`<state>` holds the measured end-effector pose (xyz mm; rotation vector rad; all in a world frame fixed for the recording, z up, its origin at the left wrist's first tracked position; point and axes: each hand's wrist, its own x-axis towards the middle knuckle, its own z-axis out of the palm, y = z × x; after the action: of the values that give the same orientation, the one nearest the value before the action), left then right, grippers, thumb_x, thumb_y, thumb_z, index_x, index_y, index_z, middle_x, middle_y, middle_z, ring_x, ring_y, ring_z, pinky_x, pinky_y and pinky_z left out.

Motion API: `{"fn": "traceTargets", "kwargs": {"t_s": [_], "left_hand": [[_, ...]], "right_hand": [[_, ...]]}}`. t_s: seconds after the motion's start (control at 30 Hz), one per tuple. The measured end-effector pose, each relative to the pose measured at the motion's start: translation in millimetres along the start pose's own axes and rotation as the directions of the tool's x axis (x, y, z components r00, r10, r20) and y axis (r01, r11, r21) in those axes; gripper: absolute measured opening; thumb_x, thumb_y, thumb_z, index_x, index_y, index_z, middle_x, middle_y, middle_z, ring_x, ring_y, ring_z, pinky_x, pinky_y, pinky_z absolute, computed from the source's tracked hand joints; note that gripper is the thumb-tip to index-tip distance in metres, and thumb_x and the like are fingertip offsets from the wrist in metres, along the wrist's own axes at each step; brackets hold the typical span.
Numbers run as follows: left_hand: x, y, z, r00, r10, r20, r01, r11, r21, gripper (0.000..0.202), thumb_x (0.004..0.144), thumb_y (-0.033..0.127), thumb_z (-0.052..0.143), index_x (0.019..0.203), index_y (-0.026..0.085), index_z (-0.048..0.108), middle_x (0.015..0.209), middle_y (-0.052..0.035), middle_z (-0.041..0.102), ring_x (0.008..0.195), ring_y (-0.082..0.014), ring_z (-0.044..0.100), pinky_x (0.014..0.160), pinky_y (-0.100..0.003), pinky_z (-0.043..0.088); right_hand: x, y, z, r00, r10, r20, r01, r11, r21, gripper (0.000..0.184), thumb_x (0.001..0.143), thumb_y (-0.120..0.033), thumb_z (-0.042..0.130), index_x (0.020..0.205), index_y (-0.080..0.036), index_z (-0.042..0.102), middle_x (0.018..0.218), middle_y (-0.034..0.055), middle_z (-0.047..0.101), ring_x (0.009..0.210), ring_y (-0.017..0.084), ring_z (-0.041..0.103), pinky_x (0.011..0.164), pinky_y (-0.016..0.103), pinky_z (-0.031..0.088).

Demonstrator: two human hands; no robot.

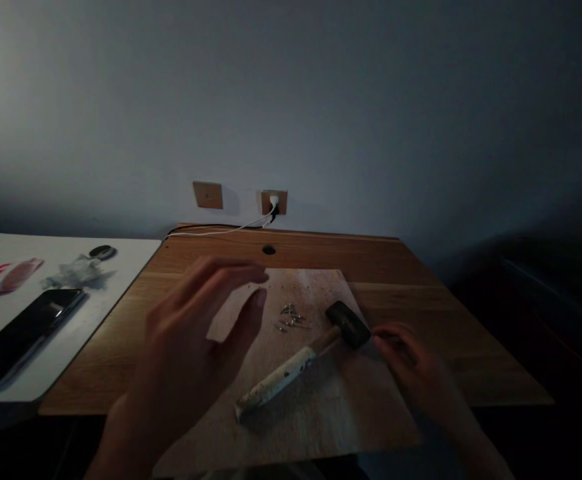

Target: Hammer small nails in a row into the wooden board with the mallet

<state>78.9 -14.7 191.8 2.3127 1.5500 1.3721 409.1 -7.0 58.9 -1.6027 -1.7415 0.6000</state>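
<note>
A hammer with a dark head and a pale, worn handle grip lies slantwise on a wooden board. Beyond the handle, several small metal nails are scattered in a loose pile on the board. My left hand hovers over the board's left side, thumb and fingers apart with nothing between them. Close by the hammer's head, at the board's right edge, is my right hand. Its fingers are curled in, and whether they hold or touch anything is too dark to make out. A row of tiny dark marks runs along the board's far end.
The board rests on a brown wooden table with a cable hole. On a white table at left lie a phone, crumpled plastic, a round dark object and a red-and-white packet. Cables run to a wall socket.
</note>
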Motion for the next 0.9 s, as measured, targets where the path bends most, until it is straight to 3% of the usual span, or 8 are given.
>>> {"fn": "traceTargets", "kwargs": {"t_s": [0.1,0.17,0.27,0.33,0.43,0.53,0.73,0.9], "left_hand": [[-45,-25,20.7,0.987,-0.012,0.163,0.007,0.999,0.032,0.017,0.094,0.027,0.058,0.107,0.029,0.069,0.112,-0.0047,0.071,0.103,-0.0246,0.067,0.092,-0.042,0.057],[-78,-47,27.3,0.968,-0.036,0.246,0.001,0.990,0.143,0.019,0.095,0.032,0.058,0.111,0.028,0.068,0.127,-0.0084,0.066,0.113,-0.0288,0.064,0.096,-0.048,0.055],[-128,-81,20.6,0.955,-0.130,0.267,0.030,0.937,0.347,0.024,0.096,0.038,0.054,0.112,0.026,0.067,0.142,-0.0112,0.057,0.119,-0.0321,0.062,0.097,-0.051,0.055],[-155,-100,9.9,0.949,-0.202,0.244,0.084,0.903,0.421,0.026,0.098,0.041,0.050,0.113,0.026,0.065,0.137,-0.0105,0.061,0.115,-0.0301,0.065,0.095,-0.047,0.057],[-182,-113,-2.8,0.945,-0.204,0.255,0.096,0.920,0.380,0.029,0.100,0.039,0.046,0.121,0.027,0.063,0.129,-0.0085,0.065,0.112,-0.0257,0.068,0.093,-0.039,0.060],[-190,-105,-5.5,0.939,-0.230,0.254,0.134,0.930,0.343,0.029,0.099,0.036,0.049,0.123,0.030,0.063,0.136,-0.0067,0.061,0.114,-0.0251,0.067,0.093,-0.038,0.061],[-181,-84,0.7,0.933,-0.305,0.190,0.220,0.903,0.369,0.025,0.098,0.040,0.049,0.116,0.032,0.066,0.138,-0.0068,0.056,0.115,-0.0287,0.066,0.092,-0.048,0.061],[-179,-118,-20.7,0.927,-0.351,0.133,0.271,0.870,0.411,0.029,0.095,0.050,0.053,0.112,0.032,0.066,0.134,-0.0058,0.059,0.111,-0.0290,0.067,0.090,-0.046,0.061]], "right_hand": [[-14,19,5,1.000,-0.002,-0.024,-0.001,0.991,-0.134,0.024,0.090,-0.042,0.056,0.100,-0.026,0.069,0.106,0.0110,0.074,0.095,0.030,0.073,0.088,0.048,0.058],[-22,29,8,0.999,0.000,-0.043,-0.008,0.981,-0.193,0.028,0.091,-0.044,0.054,0.107,-0.025,0.068,0.111,0.0119,0.075,0.101,0.032,0.073,0.093,0.052,0.057],[-29,35,13,1.000,0.010,-0.030,-0.017,0.971,-0.239,0.036,0.092,-0.047,0.050,0.112,-0.022,0.068,0.114,0.0130,0.076,0.106,0.032,0.073,0.094,0.052,0.058],[-31,34,16,1.000,0.009,-0.023,-0.015,0.962,-0.274,0.041,0.093,-0.049,0.048,0.112,-0.020,0.069,0.113,0.0145,0.077,0.106,0.032,0.073,0.094,0.051,0.058],[-32,31,20,0.998,0.045,-0.043,-0.057,0.942,-0.330,0.045,0.092,-0.049,0.045,0.115,-0.018,0.069,0.109,0.0154,0.079,0.100,0.033,0.076,0.089,0.050,0.061],[-33,30,22,0.992,0.101,-0.079,-0.124,0.914,-0.386,0.049,0.091,-0.050,0.043,0.115,-0.017,0.069,0.105,0.0165,0.080,0.092,0.035,0.077,0.083,0.052,0.062],[-30,19,24,0.980,0.144,-0.134,-0.188,0.888,-0.419,0.051,0.085,-0.055,0.045,0.105,-0.017,0.073,0.097,0.0171,0.081,0.086,0.038,0.077,0.078,0.054,0.061],[-25,-16,49,0.987,0.148,-0.067,-0.161,0.938,-0.308,0.047,0.087,-0.053,0.048,0.105,-0.017,0.073,0.097,0.0145,0.081,0.085,0.035,0.078,0.080,0.051,0.061]]}}
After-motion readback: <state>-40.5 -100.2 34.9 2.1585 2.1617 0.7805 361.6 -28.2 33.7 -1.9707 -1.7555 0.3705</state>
